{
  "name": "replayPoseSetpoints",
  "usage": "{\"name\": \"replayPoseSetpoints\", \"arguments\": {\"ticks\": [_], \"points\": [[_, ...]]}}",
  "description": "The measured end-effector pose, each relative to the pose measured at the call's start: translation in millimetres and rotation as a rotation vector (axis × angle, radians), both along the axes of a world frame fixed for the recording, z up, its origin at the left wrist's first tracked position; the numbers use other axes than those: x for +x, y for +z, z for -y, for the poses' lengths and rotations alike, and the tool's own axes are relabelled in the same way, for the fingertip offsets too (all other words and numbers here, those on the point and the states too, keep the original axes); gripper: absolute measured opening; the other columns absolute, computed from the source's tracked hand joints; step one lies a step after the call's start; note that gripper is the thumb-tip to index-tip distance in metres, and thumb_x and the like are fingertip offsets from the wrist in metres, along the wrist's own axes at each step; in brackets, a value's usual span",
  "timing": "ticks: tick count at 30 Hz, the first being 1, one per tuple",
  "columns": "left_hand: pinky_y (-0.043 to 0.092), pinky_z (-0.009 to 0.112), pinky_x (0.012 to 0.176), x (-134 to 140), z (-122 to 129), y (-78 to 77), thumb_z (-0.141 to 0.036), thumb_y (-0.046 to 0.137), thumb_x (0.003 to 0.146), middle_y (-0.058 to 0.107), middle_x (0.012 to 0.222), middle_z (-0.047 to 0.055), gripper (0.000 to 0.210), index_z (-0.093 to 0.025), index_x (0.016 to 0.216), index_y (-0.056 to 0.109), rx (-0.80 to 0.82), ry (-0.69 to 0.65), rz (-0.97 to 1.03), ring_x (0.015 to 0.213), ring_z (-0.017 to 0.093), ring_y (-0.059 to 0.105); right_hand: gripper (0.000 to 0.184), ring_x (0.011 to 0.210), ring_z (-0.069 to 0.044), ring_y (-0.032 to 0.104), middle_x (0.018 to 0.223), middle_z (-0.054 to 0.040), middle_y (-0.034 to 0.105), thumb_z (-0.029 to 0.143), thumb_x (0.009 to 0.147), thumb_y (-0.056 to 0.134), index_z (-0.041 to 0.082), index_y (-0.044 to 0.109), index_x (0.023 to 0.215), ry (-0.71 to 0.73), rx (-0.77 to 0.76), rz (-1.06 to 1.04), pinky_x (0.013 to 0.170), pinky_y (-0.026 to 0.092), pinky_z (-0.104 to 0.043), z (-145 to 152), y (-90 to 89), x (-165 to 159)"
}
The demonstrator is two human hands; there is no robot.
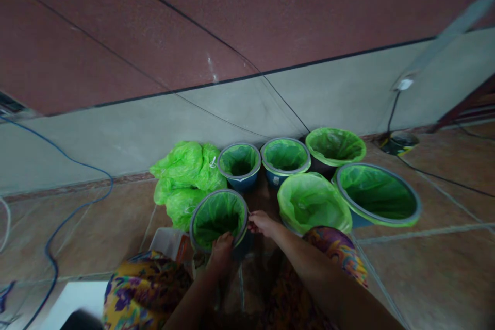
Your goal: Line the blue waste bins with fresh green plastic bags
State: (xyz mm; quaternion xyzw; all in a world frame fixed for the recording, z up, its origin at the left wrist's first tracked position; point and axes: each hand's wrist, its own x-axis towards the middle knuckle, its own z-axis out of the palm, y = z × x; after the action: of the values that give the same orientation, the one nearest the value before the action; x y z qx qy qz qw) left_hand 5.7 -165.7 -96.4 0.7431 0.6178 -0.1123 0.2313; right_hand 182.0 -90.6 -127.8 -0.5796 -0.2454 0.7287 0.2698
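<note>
In front of me on the tiled floor is a blue trash bin (197, 208) with a grey rim, lined with a green plastic bag (216, 219). My left hand (222, 248) grips its near rim, with the fingers reaching over the edge. At the bin's right side, my right hand (263, 223) is closed in a pinch against the rim; what lies between its fingers is too small to make out. Just right of that hand stands another bin covered by a pale green bag (313, 203).
More bag-lined bins (286, 155) line the wall and the right side. Stuffed green bags (183, 170) are piled left of my bin, above a clear plastic container (164, 241). A blue hose (73, 211) crosses the left floor; a small bucket (402, 142) sits at right.
</note>
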Motion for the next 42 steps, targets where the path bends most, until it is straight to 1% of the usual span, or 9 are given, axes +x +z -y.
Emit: {"name": "replayPoseSetpoints", "arguments": {"ticks": [4,7,14,19,21,25,28,33,42], "points": [[0.031,0.048,0.112,-6.3,-0.8,8.2,-0.013,0.047,0.081,0.044,0.152,0.013,0.042,-0.018,0.119,0.065,-0.081,-0.068,-0.038,0.139,0.028,0.041,0.03,0.041,-0.006,0.046,0.046,0.004,0.049,0.021,0.09,0.056,0.017,0.051,0.061,-0.07,-0.044,0.003,0.045,0.038,-0.017,-5.1,3.2,1.2],[0.03,0.047,0.114,-13.3,-5.9,11.4,-0.014,0.051,0.079,0.045,0.152,0.01,0.041,-0.021,0.115,0.069,-0.079,-0.091,-0.009,0.139,0.027,0.041,0.036,0.037,-0.006,0.039,0.042,0.0057,0.043,0.025,0.093,0.055,0.017,0.048,0.058,-0.092,-0.065,-0.002,0.04,0.031,-0.017,-5.8,5.7,-0.6],[0.034,0.037,0.113,-32.4,-25.3,20.5,-0.012,0.045,0.084,0.055,0.144,0.01,0.039,-0.02,0.111,0.072,-0.024,-0.027,-0.087,0.134,0.023,0.049,0.019,0.039,-0.003,0.038,0.053,0.0067,0.053,0.024,0.086,0.065,0.016,0.057,0.071,-0.11,0.018,-0.127,0.043,0.032,-0.016,-5.2,11.3,2.4],[0.036,0.04,0.112,-13.0,-29.0,31.3,-0.016,0.056,0.08,0.049,0.148,0.017,0.059,-0.013,0.139,0.052,0.054,0.143,-0.014,0.136,0.028,0.046,0.011,0.043,-0.005,0.045,0.06,0.004,0.061,0.019,0.084,0.064,0.016,0.06,0.074,0.029,0.091,-0.138,0.046,0.037,-0.017,3.0,10.7,-2.5],[0.035,0.036,0.113,-0.3,-31.3,31.0,-0.019,0.056,0.081,0.05,0.147,0.017,0.065,-0.011,0.145,0.043,0.101,0.171,0.147,0.136,0.025,0.046,0.007,0.045,-0.005,0.048,0.063,0.0035,0.063,0.017,0.081,0.066,0.016,0.062,0.075,0.112,0.104,-0.105,0.048,0.04,-0.018,6.0,11.2,-8.2],[0.041,0.031,0.106,16.0,-37.5,22.9,-0.02,0.042,0.092,0.061,0.136,0.014,0.047,-0.014,0.139,0.049,0.068,0.22,0.259,0.124,0.021,0.058,0.011,0.046,-0.007,0.05,0.058,0.0034,0.061,0.01,0.08,0.063,0.016,0.063,0.071,0.211,0.115,0.028,0.049,0.039,-0.02,6.8,12.6,-18.4],[0.045,0.03,0.098,15.9,-38.7,15.9,-0.017,0.034,0.096,0.068,0.123,0.014,0.042,-0.014,0.134,0.053,0.049,0.26,0.226,0.113,0.021,0.065,0.014,0.047,-0.007,0.052,0.061,0.0018,0.063,0.012,0.087,0.056,0.016,0.062,0.074,0.118,0.091,0.077,0.048,0.039,-0.019,2.2,13.2,-19.0],[0.044,0.028,0.098,7.5,-36.1,12.1,-0.015,0.035,0.094,0.067,0.122,0.013,0.039,-0.014,0.126,0.057,0.097,0.254,0.296,0.112,0.019,0.064,0.017,0.049,-0.007,0.054,0.065,0.0012,0.062,0.022,0.093,0.051,0.016,0.06,0.08,-0.087,0.002,-0.166,0.049,0.043,-0.019,-6.8,12.9,-15.6],[0.046,0.029,0.095,4.3,-29.2,10.3,-0.018,0.038,0.092,0.069,0.117,0.011,0.035,-0.016,0.119,0.061,0.067,0.203,0.435,0.108,0.019,0.064,0.018,0.041,-0.006,0.045,0.05,0.0049,0.053,0.004,0.079,0.057,0.015,0.057,0.065,-0.034,-0.009,-0.052,0.043,0.035,-0.018,-10.9,12.5,-16.0]]}}
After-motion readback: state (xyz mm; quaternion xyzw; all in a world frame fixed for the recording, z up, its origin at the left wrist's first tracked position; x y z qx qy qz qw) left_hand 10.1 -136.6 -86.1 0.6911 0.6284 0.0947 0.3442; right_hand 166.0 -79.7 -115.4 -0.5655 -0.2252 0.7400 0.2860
